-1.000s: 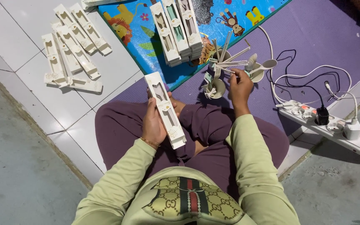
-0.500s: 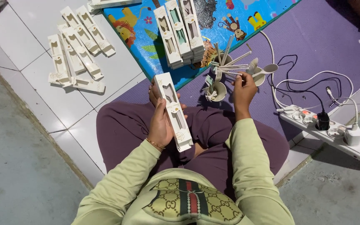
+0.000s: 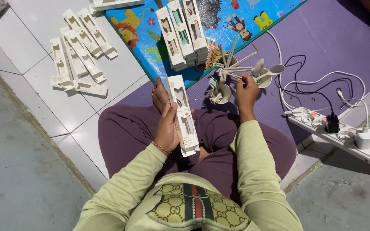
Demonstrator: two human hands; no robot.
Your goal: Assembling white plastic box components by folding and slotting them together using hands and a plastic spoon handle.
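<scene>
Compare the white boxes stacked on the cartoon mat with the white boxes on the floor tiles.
The stacked boxes sit in three neat parallel piles on the cartoon mat; the tile boxes lie loose, fanned at differing angles on the floor tiles. The stacked boxes are several deep; the tile boxes barely overlap. Both are long, narrow, white window boxes.

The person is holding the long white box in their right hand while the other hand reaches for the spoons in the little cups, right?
Not quite. The head view shows the long white box held in the left hand, not the right. It is the right hand that reaches to the spoons standing in the little cups on the purple mat.
</scene>
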